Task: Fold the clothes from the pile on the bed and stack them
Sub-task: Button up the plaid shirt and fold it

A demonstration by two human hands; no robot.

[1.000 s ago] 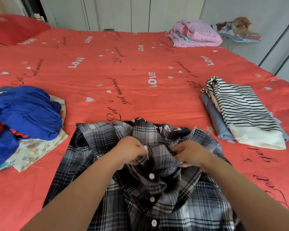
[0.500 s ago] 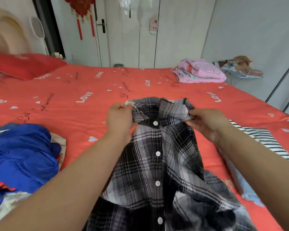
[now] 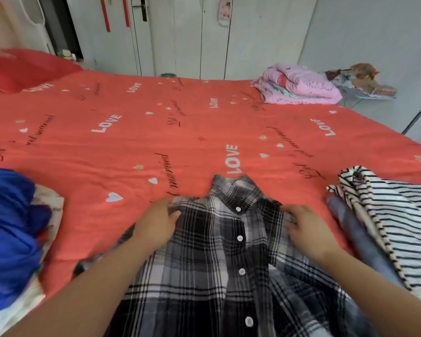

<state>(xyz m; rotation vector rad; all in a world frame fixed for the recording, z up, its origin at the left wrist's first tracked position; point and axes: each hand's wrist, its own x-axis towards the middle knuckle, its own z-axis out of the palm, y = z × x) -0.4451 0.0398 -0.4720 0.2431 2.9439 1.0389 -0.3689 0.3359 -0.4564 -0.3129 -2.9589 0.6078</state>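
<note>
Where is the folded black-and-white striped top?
Head view, right side: the striped top lies on a folded grey-blue garment on the red bedspread, right of the grey plaid shirt.

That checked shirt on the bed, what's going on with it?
A person is spreading the plaid shirt flat on the red bed, buttoned front up, collar pointing away. The left hand pinches one shoulder; the right hand is on the other, its grip too blurred to judge. No fold is made yet. A folded striped top lies on the right, and a loose heap of blue clothes waits on the left.
</note>
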